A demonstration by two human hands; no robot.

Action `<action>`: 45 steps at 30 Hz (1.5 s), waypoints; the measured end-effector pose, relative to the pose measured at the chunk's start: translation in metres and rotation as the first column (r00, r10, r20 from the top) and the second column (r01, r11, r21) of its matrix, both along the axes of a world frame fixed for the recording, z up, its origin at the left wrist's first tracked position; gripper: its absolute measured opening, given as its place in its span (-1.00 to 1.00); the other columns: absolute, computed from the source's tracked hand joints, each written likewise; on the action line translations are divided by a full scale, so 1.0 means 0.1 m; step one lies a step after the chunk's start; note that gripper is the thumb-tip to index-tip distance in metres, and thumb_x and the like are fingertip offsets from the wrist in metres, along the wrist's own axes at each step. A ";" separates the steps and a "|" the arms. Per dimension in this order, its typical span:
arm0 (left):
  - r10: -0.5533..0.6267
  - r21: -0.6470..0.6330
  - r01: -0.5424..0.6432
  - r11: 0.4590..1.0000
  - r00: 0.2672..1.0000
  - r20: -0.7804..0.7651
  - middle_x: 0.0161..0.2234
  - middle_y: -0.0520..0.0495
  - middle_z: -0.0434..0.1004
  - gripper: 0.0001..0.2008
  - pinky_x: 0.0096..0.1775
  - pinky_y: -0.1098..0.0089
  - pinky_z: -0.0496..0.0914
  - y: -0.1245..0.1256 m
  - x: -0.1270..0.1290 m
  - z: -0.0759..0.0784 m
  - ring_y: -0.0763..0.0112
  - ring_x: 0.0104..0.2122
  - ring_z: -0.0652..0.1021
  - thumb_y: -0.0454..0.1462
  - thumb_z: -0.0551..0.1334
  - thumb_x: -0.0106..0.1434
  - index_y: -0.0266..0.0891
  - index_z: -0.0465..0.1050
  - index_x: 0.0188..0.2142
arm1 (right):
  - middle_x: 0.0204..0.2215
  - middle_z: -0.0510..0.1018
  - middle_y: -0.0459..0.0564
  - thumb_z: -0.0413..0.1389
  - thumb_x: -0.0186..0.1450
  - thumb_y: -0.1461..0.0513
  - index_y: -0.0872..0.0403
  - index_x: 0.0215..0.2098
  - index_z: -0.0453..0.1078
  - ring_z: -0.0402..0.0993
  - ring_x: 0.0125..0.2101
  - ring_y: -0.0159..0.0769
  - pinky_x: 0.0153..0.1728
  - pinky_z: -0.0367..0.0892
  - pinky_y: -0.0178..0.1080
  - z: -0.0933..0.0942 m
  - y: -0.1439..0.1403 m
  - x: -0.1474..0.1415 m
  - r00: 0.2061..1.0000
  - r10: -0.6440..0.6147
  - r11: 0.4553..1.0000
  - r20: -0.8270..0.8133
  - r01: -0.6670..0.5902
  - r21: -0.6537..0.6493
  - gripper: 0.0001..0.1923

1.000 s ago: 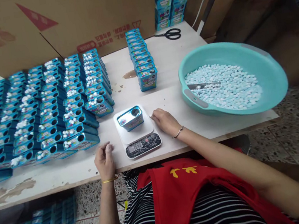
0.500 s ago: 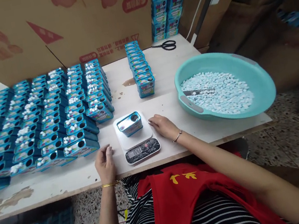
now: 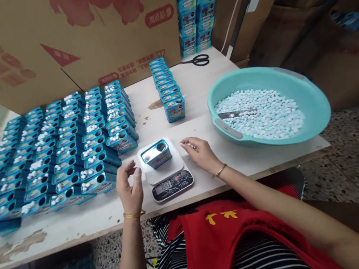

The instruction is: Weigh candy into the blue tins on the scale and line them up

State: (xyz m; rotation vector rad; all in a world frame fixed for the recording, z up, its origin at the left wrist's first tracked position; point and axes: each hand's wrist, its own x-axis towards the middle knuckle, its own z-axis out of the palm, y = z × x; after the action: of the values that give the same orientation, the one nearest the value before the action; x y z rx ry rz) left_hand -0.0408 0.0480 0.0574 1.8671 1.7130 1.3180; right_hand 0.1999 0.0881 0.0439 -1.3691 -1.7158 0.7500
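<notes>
On the far left of the pale wooden surface we see the rows of blue tins, small rectangular metal boxes lying flat, each with a round hole in its top; many carry little heaps of white tablets.

Next comes our left hand, raised just off the surface, palm turned inward, fingers loosely curled and spread, holding nothing. The tin on the scale lies just up and to the right of this grip, near but not touching it. That tin rests flat on the white platform of the kitchen scale, its long axis running left to right with a slight tilt, its dark round opening toward the right end. The glossy printed metal catches the light; the scale's dark front panel shows a lit number.

To the right of the tin, our right hand sits low at the platform's edge, fingertips pinched on what look like a few small white tablets. It is the nearer hand to the tin's opening.

Behind stands a single file of upright tins, with scissors beyond. Farthest right is the smooth teal plastic basin, wide and shallow, filled with pale blue oval tablets.
</notes>
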 end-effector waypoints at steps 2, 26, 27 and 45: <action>0.027 -0.043 -0.026 0.999 0.999 0.029 -0.16 -0.10 0.44 -0.74 -0.13 0.33 0.40 -0.03 -0.05 -0.06 0.39 -0.19 0.48 -0.16 0.13 0.28 -0.22 0.38 -0.10 | -0.29 0.53 0.03 -0.01 0.34 0.23 0.08 -0.27 0.40 0.45 -0.23 -0.29 -0.18 0.30 -0.25 0.26 -0.04 -0.08 0.984 0.043 0.997 -0.172 -0.030 0.077 -0.84; -0.326 -0.095 0.352 0.931 0.687 -0.650 -0.10 -0.17 0.45 -0.67 -0.12 0.22 0.24 1.66 1.13 0.25 0.16 -0.10 0.44 -0.21 0.17 0.22 -0.21 0.33 -0.02 | -0.64 0.31 -0.20 0.24 -0.02 -0.10 0.17 -0.42 0.36 0.05 -0.71 -0.58 -0.66 -0.12 -0.39 -0.28 -0.31 0.16 0.682 -0.371 0.812 -0.631 -0.091 -0.576 -0.50; -0.296 -0.092 0.318 0.944 0.686 -0.665 -0.07 -0.20 0.43 -0.66 -0.12 0.20 0.23 1.71 1.16 0.20 0.12 -0.08 0.42 -0.22 0.17 0.22 -0.22 0.33 -0.01 | -0.62 0.31 -0.19 0.24 -0.02 -0.09 0.17 -0.41 0.36 0.06 -0.71 -0.58 -0.66 -0.12 -0.39 -0.28 -0.31 0.17 0.680 -0.363 0.813 -0.637 -0.103 -0.573 -0.50; 0.035 -0.006 -0.091 0.996 0.446 -0.894 0.07 -0.19 0.32 -0.87 0.13 -0.08 -0.01 1.01 -0.12 0.60 0.02 0.13 0.24 -0.23 0.13 0.22 -0.19 0.43 -0.33 | -0.56 0.37 -0.16 0.30 -0.03 -0.02 0.16 -0.41 0.39 0.07 -0.68 -0.61 -0.66 -0.14 -0.40 -0.28 -0.36 0.27 0.616 -0.352 0.759 -0.704 -0.252 -0.600 -0.57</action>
State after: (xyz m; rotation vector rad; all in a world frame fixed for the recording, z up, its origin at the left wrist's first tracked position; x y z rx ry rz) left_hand -0.0524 0.1494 0.1175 2.7436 2.2091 0.1364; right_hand 0.2267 0.0523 0.0157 -1.1820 -0.6658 1.7424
